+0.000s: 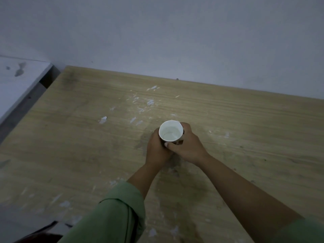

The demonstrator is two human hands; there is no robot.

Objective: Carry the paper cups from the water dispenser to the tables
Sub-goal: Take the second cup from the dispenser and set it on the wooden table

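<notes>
A white paper cup [170, 131] with water in it stands upright near the middle of a wooden table [78, 146]. Both hands wrap around it. My left hand [156, 151] grips its left and near side, fingers tucked under the rim. My right hand [188, 145] closes around the right side, thumb across the front of the cup. The cup's base is hidden by my fingers, so I cannot tell whether it touches the tabletop. No water dispenser is in view.
The tabletop is scuffed with white paint flecks [149, 102] and dark stains. A pale wall [175, 32] runs along the table's far edge. A white surface [15, 79] with a grey frame adjoins the table at the far left.
</notes>
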